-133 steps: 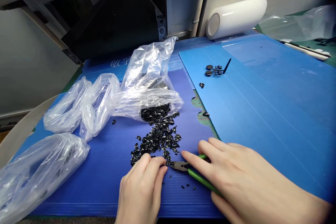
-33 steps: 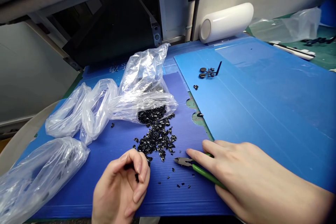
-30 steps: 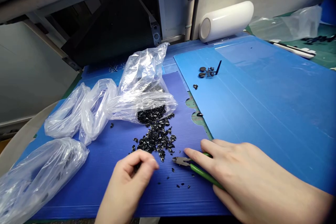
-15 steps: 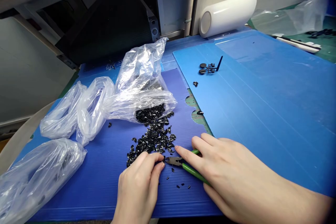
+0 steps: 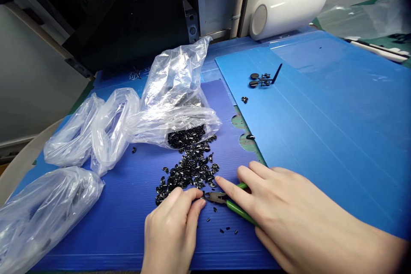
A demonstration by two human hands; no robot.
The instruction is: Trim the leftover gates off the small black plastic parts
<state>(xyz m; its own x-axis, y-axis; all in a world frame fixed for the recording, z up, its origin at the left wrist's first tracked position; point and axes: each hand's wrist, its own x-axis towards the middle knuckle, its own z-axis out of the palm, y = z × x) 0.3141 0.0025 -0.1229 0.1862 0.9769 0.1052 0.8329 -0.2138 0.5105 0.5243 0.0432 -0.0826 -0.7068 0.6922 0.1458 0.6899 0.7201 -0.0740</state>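
My left hand (image 5: 175,227) pinches a small black piece (image 5: 203,195) between thumb and index finger, just below a pile of shiny black pieces (image 5: 189,169). My right hand (image 5: 272,205) is wrapped round green-handled cutters (image 5: 237,209), its index finger stretched toward the pile. The jaws of the cutters touch or nearly touch the pinched piece; the exact contact is too small to tell. Several tiny black offcuts (image 5: 227,228) lie on the dark blue sheet (image 5: 128,222) below the jaws. The pile runs up into the mouth of a clear plastic bag (image 5: 176,72).
More clear bags (image 5: 54,209) lie on the left. On the light blue board (image 5: 321,137) are a black sprue with round parts (image 5: 261,80) and a small black cluster (image 5: 244,99). A white roll (image 5: 289,8) stands behind, and a dark panel (image 5: 135,17) is at the back left.
The view has shifted slightly. Both hands keep nearly the same pose, with the cutters still at the piece in my left fingers.
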